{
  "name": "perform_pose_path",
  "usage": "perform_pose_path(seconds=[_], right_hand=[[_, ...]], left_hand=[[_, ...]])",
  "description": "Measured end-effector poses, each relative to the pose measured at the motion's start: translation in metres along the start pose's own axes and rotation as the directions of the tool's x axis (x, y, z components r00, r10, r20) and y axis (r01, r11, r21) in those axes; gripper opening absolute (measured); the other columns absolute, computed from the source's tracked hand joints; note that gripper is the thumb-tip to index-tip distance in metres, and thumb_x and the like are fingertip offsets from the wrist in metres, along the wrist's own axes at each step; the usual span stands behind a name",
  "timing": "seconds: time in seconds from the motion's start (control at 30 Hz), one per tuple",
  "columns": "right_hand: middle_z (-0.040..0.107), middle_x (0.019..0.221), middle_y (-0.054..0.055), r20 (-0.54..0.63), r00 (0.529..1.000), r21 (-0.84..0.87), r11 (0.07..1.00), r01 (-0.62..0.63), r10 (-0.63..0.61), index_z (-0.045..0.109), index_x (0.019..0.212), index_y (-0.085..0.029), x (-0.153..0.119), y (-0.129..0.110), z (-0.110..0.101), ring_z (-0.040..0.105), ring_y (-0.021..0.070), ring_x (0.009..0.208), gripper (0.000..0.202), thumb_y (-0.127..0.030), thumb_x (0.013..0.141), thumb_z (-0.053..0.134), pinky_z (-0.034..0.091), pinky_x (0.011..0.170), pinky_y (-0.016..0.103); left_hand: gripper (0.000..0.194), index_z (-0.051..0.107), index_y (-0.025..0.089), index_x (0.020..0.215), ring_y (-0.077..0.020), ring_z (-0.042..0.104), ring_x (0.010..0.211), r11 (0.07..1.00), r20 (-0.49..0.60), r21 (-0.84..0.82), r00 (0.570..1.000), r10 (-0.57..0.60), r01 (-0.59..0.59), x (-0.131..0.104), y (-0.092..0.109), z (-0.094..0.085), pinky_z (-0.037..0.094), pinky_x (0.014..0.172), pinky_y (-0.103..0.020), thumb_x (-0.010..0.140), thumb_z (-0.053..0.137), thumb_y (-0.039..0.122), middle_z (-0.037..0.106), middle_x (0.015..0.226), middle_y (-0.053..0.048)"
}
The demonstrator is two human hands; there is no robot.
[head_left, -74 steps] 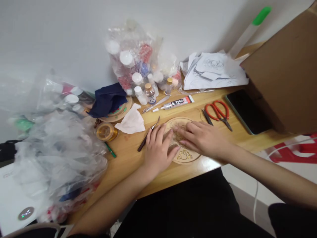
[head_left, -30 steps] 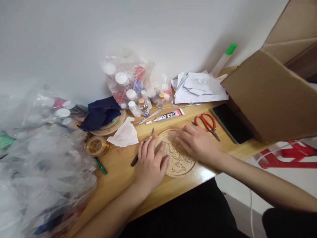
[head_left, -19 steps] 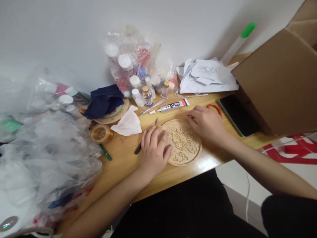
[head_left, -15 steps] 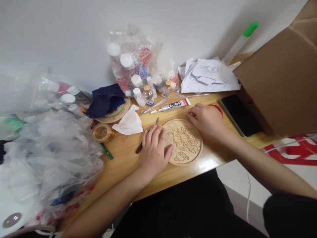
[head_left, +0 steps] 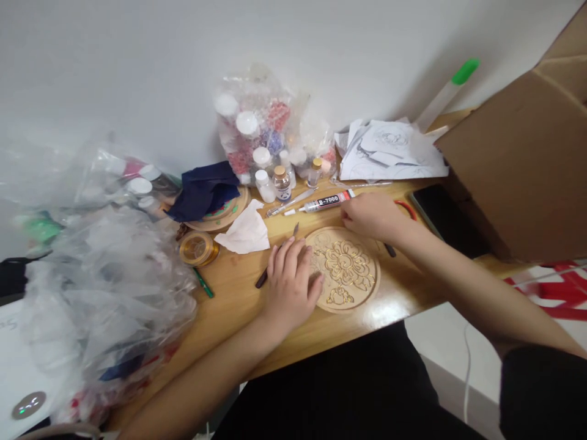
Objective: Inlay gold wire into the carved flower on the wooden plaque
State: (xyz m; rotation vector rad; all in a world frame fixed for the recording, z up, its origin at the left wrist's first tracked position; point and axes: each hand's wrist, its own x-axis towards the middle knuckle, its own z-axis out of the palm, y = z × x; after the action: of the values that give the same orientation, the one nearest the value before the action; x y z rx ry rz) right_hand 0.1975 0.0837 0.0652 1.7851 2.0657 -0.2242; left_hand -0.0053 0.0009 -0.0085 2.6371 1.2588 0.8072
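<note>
wooden flower disc lay with its left edge under the loosely spread left hand. the right hand was curled by the glue tube; i couldn't tell if it held anything.

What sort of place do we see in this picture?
Most likely a handicraft table: on it lie a disc with a gold flower, a B-7000 tube and drawings.
</note>
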Motion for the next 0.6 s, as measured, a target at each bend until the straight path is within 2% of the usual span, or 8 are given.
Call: perform_pose_path(seconds=[0.17, 0.33, 0.43, 0.5, 0.6], right_hand=[[0.073, 0.097, 0.019, 0.003, 0.998, -0.059, 0.996, 0.064, -0.064, 0.071, 0.099, -0.009, 0.005, 0.006, -0.002, 0.067, 0.0265, 0.086, 0.029, -0.017, 0.088, 0.045, 0.034, 0.061, 0.029], [0.074, 0.092, 0.009, -0.014, 0.981, -0.032, 0.981, 0.191, -0.192, 0.071, 0.092, -0.017, -0.015, 0.003, -0.009, 0.065, 0.0204, 0.080, 0.023, -0.024, 0.091, 0.048, 0.031, 0.060, 0.028], [0.072, 0.081, 0.005, -0.023, 0.926, 0.080, 0.923, 0.378, -0.377, 0.069, 0.083, -0.018, -0.030, -0.012, -0.009, 0.059, 0.0159, 0.068, 0.017, -0.022, 0.089, 0.053, 0.027, 0.056, 0.027], [0.070, 0.073, 0.004, -0.037, 0.862, 0.103, 0.856, 0.506, -0.505, 0.068, 0.078, -0.017, -0.036, -0.024, -0.004, 0.055, 0.0144, 0.062, 0.017, -0.017, 0.087, 0.054, 0.025, 0.055, 0.027], [0.070, 0.079, 0.007, -0.082, 0.796, 0.087, 0.791, 0.605, -0.600, 0.067, 0.076, -0.015, -0.035, -0.041, 0.004, 0.057, 0.0149, 0.066, 0.017, -0.011, 0.085, 0.053, 0.027, 0.056, 0.027]], left_hand=[[0.038, 0.052, 0.008, 0.125, -0.0341, 0.046, 0.128, 1.000, -0.006, 0.004, 1.000, -0.005, 0.005, 0.000, 0.000, 0.000, 0.035, 0.109, -0.056, 0.093, 0.049, 0.030, 0.055, 0.131, -0.021], [0.044, 0.047, 0.010, 0.131, -0.0342, 0.045, 0.130, 0.998, 0.001, -0.037, 0.999, -0.045, 0.045, 0.000, 0.001, 0.000, 0.034, 0.110, -0.056, 0.092, 0.050, 0.030, 0.052, 0.135, -0.021], [0.050, 0.042, 0.010, 0.137, -0.0337, 0.044, 0.131, 0.996, -0.022, -0.080, 0.998, -0.052, 0.050, 0.000, -0.001, -0.001, 0.033, 0.110, -0.055, 0.091, 0.050, 0.027, 0.050, 0.136, -0.021], [0.054, 0.038, 0.011, 0.141, -0.0335, 0.043, 0.132, 0.993, -0.016, -0.105, 0.998, -0.065, 0.063, -0.001, -0.003, -0.001, 0.033, 0.111, -0.054, 0.089, 0.048, 0.022, 0.048, 0.138, -0.020], [0.059, 0.036, 0.012, 0.144, -0.0338, 0.039, 0.134, 0.987, 0.020, -0.136, 0.996, -0.087, 0.089, -0.002, -0.004, -0.002, 0.031, 0.112, -0.054, 0.086, 0.047, 0.017, 0.045, 0.140, -0.019]])
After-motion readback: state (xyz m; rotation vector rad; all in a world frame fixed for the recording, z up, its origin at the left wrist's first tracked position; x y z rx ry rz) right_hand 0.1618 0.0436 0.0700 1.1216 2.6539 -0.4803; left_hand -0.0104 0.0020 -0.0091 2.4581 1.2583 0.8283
